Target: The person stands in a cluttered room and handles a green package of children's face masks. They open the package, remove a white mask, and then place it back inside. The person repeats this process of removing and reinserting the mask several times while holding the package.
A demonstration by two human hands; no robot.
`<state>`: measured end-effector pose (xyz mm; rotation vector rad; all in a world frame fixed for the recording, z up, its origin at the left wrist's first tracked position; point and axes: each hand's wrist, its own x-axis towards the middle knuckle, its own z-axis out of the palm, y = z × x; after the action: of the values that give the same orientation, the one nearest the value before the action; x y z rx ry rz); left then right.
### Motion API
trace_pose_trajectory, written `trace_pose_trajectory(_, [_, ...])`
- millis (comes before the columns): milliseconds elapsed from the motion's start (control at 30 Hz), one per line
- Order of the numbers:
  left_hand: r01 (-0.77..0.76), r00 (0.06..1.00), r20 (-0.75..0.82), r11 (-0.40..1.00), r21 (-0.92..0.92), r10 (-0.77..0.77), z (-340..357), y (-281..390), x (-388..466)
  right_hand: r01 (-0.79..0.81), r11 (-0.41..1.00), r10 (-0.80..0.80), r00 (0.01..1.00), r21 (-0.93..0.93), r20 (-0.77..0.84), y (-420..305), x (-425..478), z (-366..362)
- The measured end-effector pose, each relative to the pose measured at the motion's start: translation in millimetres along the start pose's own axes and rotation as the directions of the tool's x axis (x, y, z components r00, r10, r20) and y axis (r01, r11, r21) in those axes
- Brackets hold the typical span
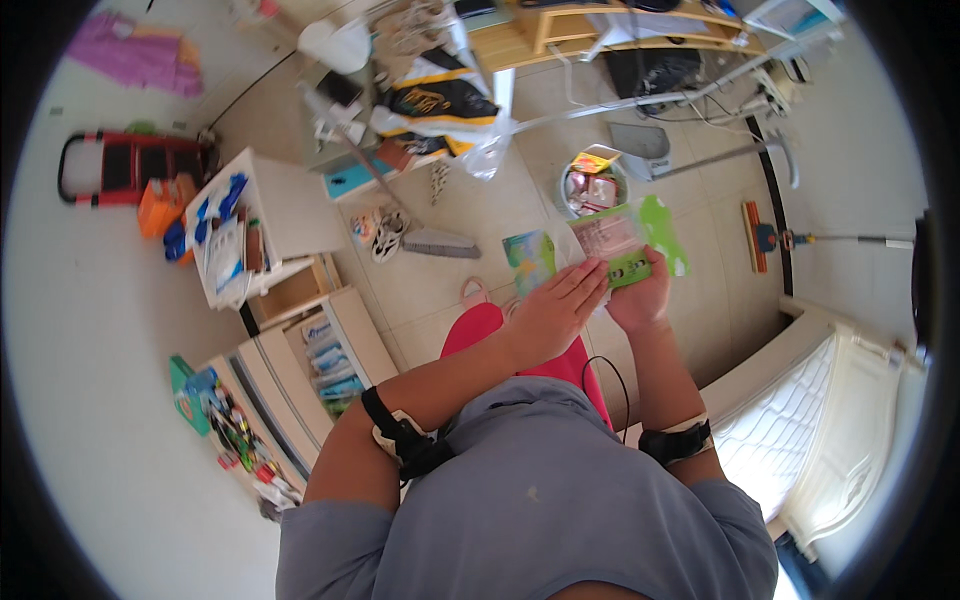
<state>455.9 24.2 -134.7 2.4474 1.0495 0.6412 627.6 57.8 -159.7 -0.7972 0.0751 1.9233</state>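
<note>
My right hand (637, 296) grips the lower edge of a green plastic package (628, 268) with a clear, pinkish window. My left hand (562, 304) lies with its fingers flat and close together against the package's left part; whether it also grips something beneath is hidden. A blue and green printed packet (531, 259) shows just beyond my left hand, with whitish clear film between it and the package. Past the package, a round waste bin (564, 184) on the floor holds crumpled wrappers and a yellow packet.
A grey dustpan (641, 146) lies beyond the bin, and a broom head (441, 244) rests on the tiles near a patterned shoe (390, 236). At left stand an open drawer unit (352, 330) and a white box (289, 217); at right, a floor squeegee (756, 236) and a bed frame (810, 315).
</note>
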Motion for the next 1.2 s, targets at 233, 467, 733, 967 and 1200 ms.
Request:
trace_pose_trajectory(233, [0.278, 0.946, -0.127, 0.947, -0.161, -0.299, -33.7, -34.0, -128.9, -0.111, 0.983, 0.103, 0.993, -0.144, -0.063, 45.3, 25.3, 65.4])
trace_pose_trajectory(467, [0.523, 0.282, -0.548, 0.605, -0.6, -0.788, -101.1, -44.4, -199.3, -0.264, 0.818, 0.297, 0.955, -0.51, -0.018, 122.7, 53.2, 83.2])
trace_pose_trajectory(733, [0.695, 0.405, -0.629, 0.671, -0.26, -0.663, -67.1, -8.3, -163.4, -0.514, 0.594, 0.7, 0.709, -0.619, 0.083, 210.0, 9.0, 107.1])
trace_pose_trajectory(967, [0.776, 0.231, -0.659, 0.544, -0.319, -0.716, -31.6, 43.2, -162.1, -0.559, 0.37, 0.836, 0.548, -0.742, 0.003, 163.2, -8.4, 99.0])
trace_pose_trajectory(1200, [0.791, -0.031, -0.696, 0.408, -0.455, -0.717, 16.0, 122.4, -189.0, -0.581, 0.353, 0.87, 0.491, -0.734, 0.029, 140.8, -18.6, 101.0])
